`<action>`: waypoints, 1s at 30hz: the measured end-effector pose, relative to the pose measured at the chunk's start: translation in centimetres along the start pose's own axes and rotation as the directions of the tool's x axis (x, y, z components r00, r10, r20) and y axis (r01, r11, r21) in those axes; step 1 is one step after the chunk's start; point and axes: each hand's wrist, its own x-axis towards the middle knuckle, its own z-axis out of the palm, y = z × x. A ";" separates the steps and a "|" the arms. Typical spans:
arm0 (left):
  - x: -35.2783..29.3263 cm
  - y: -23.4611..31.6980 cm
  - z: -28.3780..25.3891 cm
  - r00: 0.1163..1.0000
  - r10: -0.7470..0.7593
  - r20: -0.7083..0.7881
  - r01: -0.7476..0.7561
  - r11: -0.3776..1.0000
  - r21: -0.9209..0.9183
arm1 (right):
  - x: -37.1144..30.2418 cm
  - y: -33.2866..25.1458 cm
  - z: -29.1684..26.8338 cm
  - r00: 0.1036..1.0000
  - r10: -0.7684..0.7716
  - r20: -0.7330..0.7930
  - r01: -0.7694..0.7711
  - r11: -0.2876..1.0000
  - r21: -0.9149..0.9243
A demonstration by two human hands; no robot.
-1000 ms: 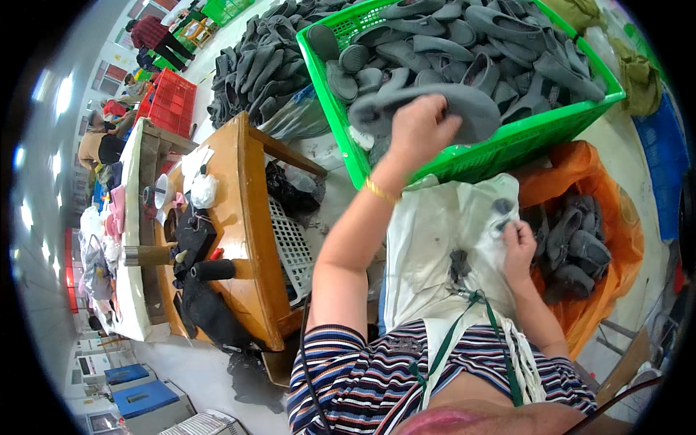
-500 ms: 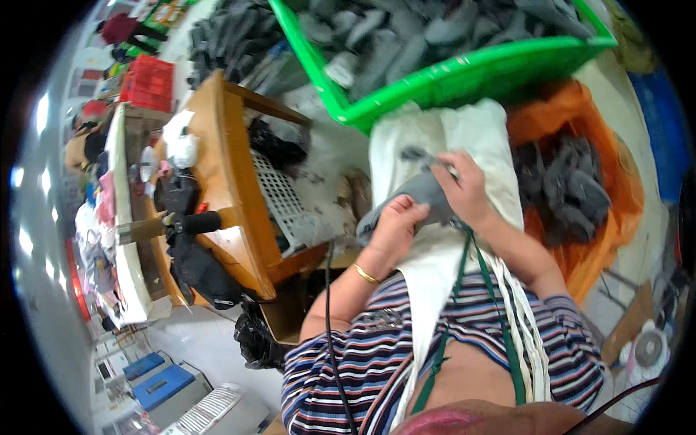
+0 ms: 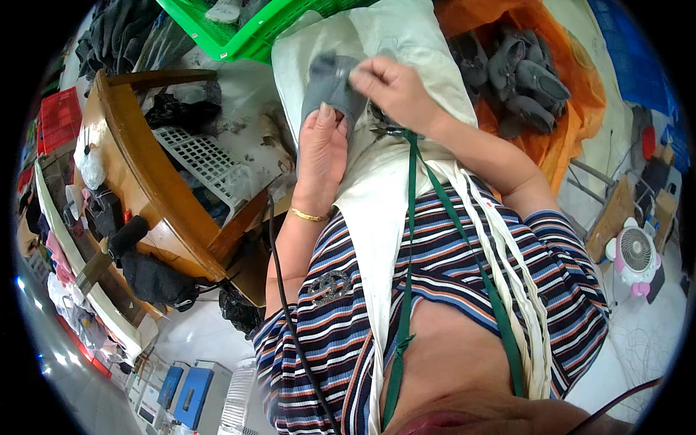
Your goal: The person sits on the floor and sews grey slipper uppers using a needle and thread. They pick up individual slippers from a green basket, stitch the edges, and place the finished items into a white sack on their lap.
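Note:
A grey knitted piece, which looks like a shoe upper [image 3: 332, 90], lies over the white apron [image 3: 428, 54] on my lap. My left hand [image 3: 322, 148] grips its near end, thumb on top and fingers beneath. Just right of its far end, my right hand [image 3: 399, 94] is closed in a pinch. Its fingertips are blurred, and I cannot make out what they hold. Below that hand, a small dark metal thing [image 3: 384, 129] rests on the apron by the green strap [image 3: 412, 156].
An orange sack [image 3: 583, 80] with several grey uppers [image 3: 533, 80] stands on the right. A green basket [image 3: 254, 45] is at the far side. To the left are a wooden table [image 3: 145, 181] and a white plastic crate [image 3: 199, 159]. A fan [image 3: 636, 250] stands at right.
The view has shifted, so the basket now sits farther up and left. The grey upper has turned more upright in my left hand. My right hand has come off its far end.

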 end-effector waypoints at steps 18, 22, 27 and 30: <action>1.0 -1.1 0.4 0.984 0.058 -0.170 -0.033 0.989 0.145 | -2.0 -0.1 -1.1 0.968 0.170 0.185 -0.155 0.983 -0.096; 1.1 -1.3 0.0 0.988 0.046 -0.148 -0.026 0.990 0.137 | -1.7 0.5 -0.5 0.985 0.025 0.169 0.011 0.978 -0.209; 1.2 -1.2 -0.1 0.987 0.039 -0.156 -0.018 0.991 0.135 | -1.5 0.7 -0.6 0.985 -0.024 0.173 0.066 0.968 -0.243; 1.2 -1.2 0.0 0.985 0.033 -0.168 -0.010 0.991 0.134 | -1.4 0.6 -0.6 0.984 -0.021 0.174 0.067 0.963 -0.260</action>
